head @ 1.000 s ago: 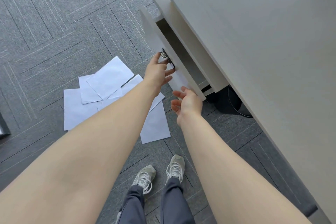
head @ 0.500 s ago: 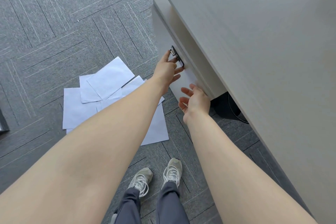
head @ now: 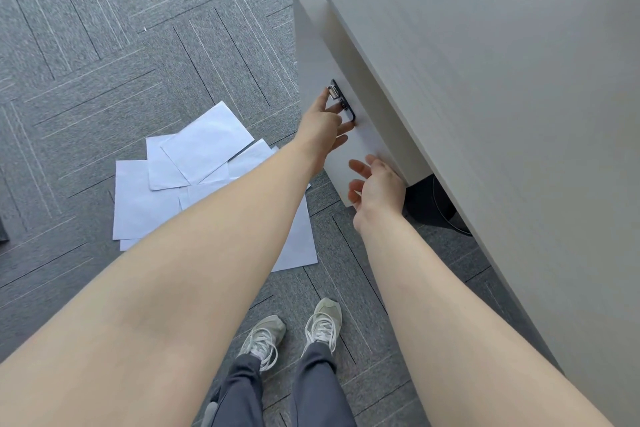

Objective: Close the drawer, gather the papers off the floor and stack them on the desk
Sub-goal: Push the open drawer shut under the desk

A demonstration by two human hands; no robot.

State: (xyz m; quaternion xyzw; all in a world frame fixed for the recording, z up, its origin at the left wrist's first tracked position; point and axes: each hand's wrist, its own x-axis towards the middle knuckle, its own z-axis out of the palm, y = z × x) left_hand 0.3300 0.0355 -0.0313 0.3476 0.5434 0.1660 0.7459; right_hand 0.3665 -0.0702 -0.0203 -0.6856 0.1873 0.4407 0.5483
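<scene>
The pale drawer front [head: 313, 55] sits flush under the desk top [head: 502, 80], with no gap showing. My left hand [head: 323, 123] rests open against it, fingertips at the dark handle and metal lock [head: 341, 99]. My right hand [head: 379, 185] is open too, fingers spread at the drawer front's lower corner. Several white papers [head: 204, 146] lie scattered and overlapping on the grey carpet to the left, partly hidden under my left forearm.
A dark chair base or cable [head: 436, 208] shows under the desk to the right of my right hand. My feet in grey sneakers [head: 294, 329] stand below the papers. A dark object [head: 3, 229] touches the left edge.
The drawer, open a second ago, has slid in under the desk until flush. Both hands followed it to the right, still pressing on its front.
</scene>
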